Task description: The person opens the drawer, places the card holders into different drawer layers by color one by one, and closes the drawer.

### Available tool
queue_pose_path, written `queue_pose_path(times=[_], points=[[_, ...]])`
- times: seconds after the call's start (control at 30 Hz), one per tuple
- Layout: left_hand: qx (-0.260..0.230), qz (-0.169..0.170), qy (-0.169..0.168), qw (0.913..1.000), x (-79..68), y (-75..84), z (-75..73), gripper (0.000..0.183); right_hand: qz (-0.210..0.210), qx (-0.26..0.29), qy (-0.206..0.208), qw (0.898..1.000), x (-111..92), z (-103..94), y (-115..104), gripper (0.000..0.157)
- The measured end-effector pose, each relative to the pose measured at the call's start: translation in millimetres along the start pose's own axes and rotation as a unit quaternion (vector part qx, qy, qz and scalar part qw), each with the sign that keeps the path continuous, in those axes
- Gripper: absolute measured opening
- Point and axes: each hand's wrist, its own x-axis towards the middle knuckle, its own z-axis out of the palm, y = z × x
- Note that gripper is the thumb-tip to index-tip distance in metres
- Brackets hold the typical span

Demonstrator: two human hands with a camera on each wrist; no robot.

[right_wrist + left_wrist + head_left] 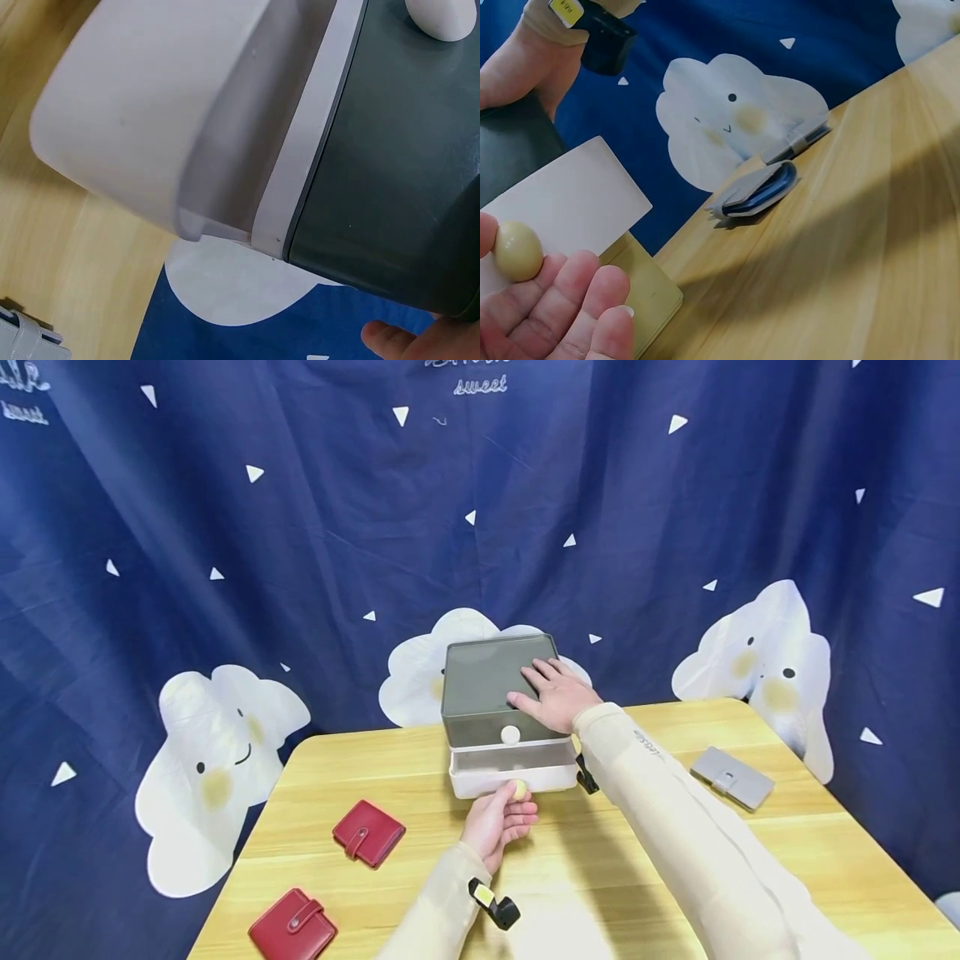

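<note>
A small drawer box with a dark grey-green top (480, 672) stands near the table's back edge. Its white lower drawer (468, 787) is pulled partly out, and the part of its inside that shows holds nothing visible. My left hand (497, 825) pinches the drawer's round yellow knob (517, 251) between thumb and index finger, the other fingers loosely bent below. On the box's top, toward its right side, my right hand (557, 697) rests with fingers spread. A white knob (510, 735) sits on the grey-green front above the drawer.
Two red wallets (369, 833) (293, 927) lie on the wooden table (330, 768) at the left. At the right are grey wallets, one plain in the head view (732, 777), two in the left wrist view (754, 191). A blue curtain (337, 527) hangs behind.
</note>
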Motion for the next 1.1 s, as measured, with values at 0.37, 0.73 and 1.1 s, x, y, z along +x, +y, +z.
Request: queue_pose_path(times=[0.37, 0.73, 1.1], points=[[0.106, 0.041, 0.030, 0.9931, -19.7, 1.1, 2.7, 0.039, -0.005, -0.005, -0.003, 1.000, -0.6, -2.8, -1.6, 0.078], [0.221, 0.091, 0.059, 0.9692, -30.3, -0.4, 4.5, 0.043, -0.004, -0.003, -0.002, 1.000, 2.2, 1.8, 3.8, 0.081], [0.250, 0.098, 0.052, 0.9618, -45.9, -1.8, 6.2, 0.039, -0.004, -0.012, -0.015, 1.000, -0.4, -4.0, 0.6, 0.080]])
